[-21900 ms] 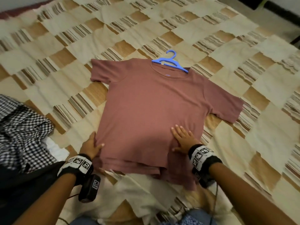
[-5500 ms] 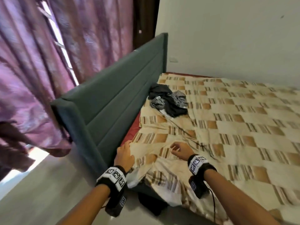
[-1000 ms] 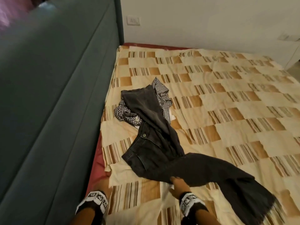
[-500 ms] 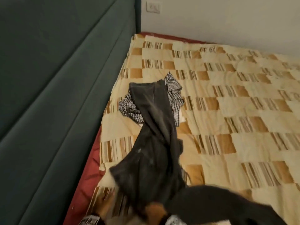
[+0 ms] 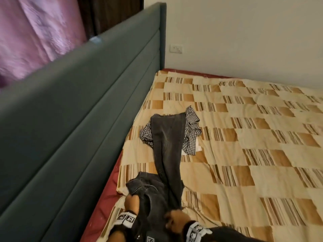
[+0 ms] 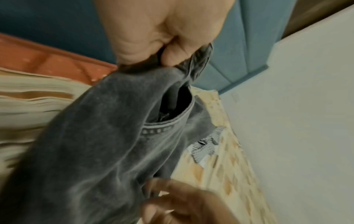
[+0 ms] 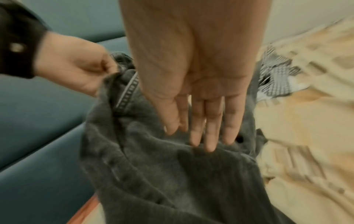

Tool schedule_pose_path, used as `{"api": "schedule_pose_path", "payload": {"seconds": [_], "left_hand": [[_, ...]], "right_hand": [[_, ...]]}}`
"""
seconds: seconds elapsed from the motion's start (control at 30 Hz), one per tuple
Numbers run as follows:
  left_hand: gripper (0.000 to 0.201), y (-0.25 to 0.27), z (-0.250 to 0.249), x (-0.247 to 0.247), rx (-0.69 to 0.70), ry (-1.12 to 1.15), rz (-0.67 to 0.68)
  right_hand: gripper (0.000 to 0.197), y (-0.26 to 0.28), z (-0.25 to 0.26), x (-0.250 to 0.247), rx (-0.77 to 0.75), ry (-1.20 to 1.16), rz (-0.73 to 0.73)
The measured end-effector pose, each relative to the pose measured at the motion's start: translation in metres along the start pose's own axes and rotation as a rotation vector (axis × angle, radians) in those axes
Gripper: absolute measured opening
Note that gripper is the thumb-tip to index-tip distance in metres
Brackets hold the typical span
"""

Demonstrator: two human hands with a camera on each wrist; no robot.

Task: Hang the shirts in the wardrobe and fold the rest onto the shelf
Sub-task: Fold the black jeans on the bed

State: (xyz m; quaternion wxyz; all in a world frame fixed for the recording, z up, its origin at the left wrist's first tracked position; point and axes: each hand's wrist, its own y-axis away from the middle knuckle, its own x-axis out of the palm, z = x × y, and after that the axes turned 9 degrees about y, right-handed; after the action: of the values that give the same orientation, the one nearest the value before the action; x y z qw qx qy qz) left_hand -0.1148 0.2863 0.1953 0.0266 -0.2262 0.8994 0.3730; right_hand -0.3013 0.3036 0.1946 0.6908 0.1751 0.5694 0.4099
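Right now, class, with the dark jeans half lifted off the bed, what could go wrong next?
1. One leg of the dark jeans lies across the checked garment; pulling further may drag it along the bedspread.
2. Only the left hand pinches the waistband; the right hand lies flat on the denim with straight fingers, so the jeans could slip.
3. The jeans are bunched, so a fold started now may come out uneven.

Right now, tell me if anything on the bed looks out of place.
The checked shirt lies crumpled near the headboard, one leg of the dark jeans draped across it. The bedcover has slipped at the near corner, baring the red mattress. Left hand grips the jeans.
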Motion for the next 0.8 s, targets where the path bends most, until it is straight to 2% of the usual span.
{"api": "schedule_pose_path", "payload": {"seconds": [0.03, 0.13, 0.2, 0.33, 0.43, 0.53, 0.67, 0.8], "left_hand": [[0.055, 0.007, -0.014, 0.004, 0.051, 0.042, 0.029], [0.084, 0.037, -0.065, 0.021, 0.178, -0.006, 0.201], [0.078, 0.091, -0.115, 0.029, 0.302, -0.1, 0.267], [0.065, 0.2, -0.201, 0.041, 0.727, -0.27, 0.324], [0.058, 0.278, -0.256, 0.028, 0.939, -0.314, 0.473], [0.039, 0.339, -0.304, -0.006, 1.153, -0.348, 0.545], [0.025, 0.383, -0.352, -0.061, 1.326, -0.378, 0.541], [0.022, 0.422, -0.368, -0.086, 1.429, -0.335, 0.502]], "right_hand": [[0.036, 0.005, -0.008, -0.018, 0.006, -0.054, -0.06], [0.037, 0.035, -0.034, -0.081, 0.11, -0.091, -0.296], [0.047, 0.067, -0.041, -0.119, 0.148, -0.093, -0.422], [0.073, 0.152, -0.029, -0.185, 0.142, 0.005, -0.594], [0.083, 0.223, -0.004, -0.21, 0.081, 0.061, -0.694], [0.089, 0.297, 0.017, -0.235, 0.081, 0.023, -0.829], [0.105, 0.372, 0.032, -0.264, 0.043, 0.025, -1.031], [0.119, 0.404, 0.05, -0.282, -0.015, 0.035, -1.152]]}}
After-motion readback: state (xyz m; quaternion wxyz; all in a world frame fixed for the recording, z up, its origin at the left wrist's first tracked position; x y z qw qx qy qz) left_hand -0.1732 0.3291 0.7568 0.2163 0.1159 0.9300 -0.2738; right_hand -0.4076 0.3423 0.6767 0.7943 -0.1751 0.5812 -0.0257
